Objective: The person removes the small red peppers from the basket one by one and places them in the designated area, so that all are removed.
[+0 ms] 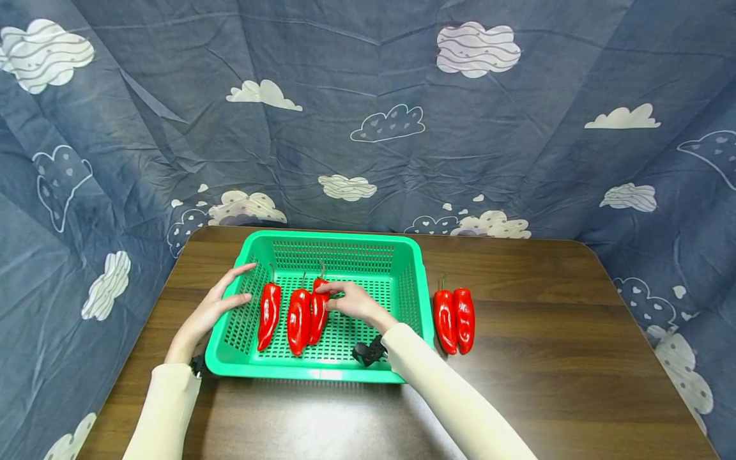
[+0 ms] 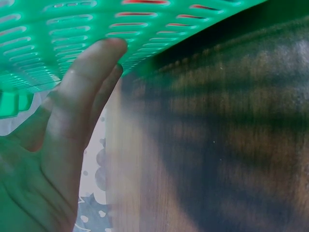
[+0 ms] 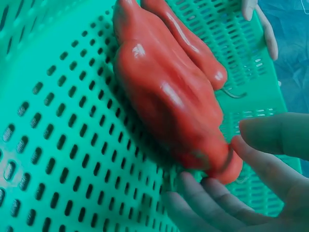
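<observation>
In the head view, my right hand (image 1: pixel 353 301) reaches into the green basket (image 1: pixel 322 374) and touches the stem end of a red pepper (image 1: pixel 318 319). The right wrist view has fingertips against this pepper (image 3: pixel 164 92), with the thumb (image 3: pixel 277 134) apart from it. Close on its left lies a second red pepper (image 1: pixel 298 322), and farther left a third (image 1: pixel 268 316). My left hand (image 1: pixel 209 313) is at the basket's left rim, its fingers fairly straight. Seen from the left wrist, this hand (image 2: pixel 67 116) lies along the outside of the slotted wall.
Two more red peppers, one (image 1: pixel 444 321) beside the other (image 1: pixel 464 319), lie on the brown wooden table (image 1: pixel 546 338) just right of the basket. A blue cloth (image 1: pixel 322 57) with cloud prints hangs behind the table and at its sides.
</observation>
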Motion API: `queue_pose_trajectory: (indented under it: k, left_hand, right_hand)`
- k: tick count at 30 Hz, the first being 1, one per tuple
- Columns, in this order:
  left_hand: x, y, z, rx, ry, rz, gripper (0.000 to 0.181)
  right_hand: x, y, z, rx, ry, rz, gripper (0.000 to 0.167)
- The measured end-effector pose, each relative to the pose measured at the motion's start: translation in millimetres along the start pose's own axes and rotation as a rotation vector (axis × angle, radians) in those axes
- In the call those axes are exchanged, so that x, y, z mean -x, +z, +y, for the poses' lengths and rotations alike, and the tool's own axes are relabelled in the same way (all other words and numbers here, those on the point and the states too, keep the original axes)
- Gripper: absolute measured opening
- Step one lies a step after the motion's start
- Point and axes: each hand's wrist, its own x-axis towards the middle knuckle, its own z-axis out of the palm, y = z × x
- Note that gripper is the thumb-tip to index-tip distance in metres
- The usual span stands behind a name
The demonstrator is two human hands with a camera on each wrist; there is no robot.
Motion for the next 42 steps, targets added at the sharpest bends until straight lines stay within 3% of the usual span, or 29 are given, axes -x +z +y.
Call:
queue_pose_trajectory:
  k: [5, 13, 22, 27, 42]
  left_hand:
    - [0.6, 0.4, 1.8, -0.003, -0.004, 0.002, 0.058]
    - [0.8, 0.2, 2.6, 0.008, -0.004, 0.001, 0.058]
    - [0.9, -1.7, 1.8, -0.012, 0.008, 0.002, 0.058]
    - [0.9, -1.8, 1.9, -0.026, 0.006, 0.005, 0.058]
    - [1.2, 0.3, 2.6, -0.018, -0.004, 0.005, 0.058]
  right_hand:
    - [1.0, 1, -1, 0.032, 0.01, -0.071, 0.048]
    - [-0.4, 2, 1, -0.061, 0.028, -0.146, 0.049]
    - [-2.6, 3, 3, -0.036, 0.012, -0.045, 0.046]
    - [-3.3, 2, 1, -0.11, -0.014, -0.003, 0.044]
    - [3.0, -8, -9, -0.331, -0.075, -0.002, 0.036]
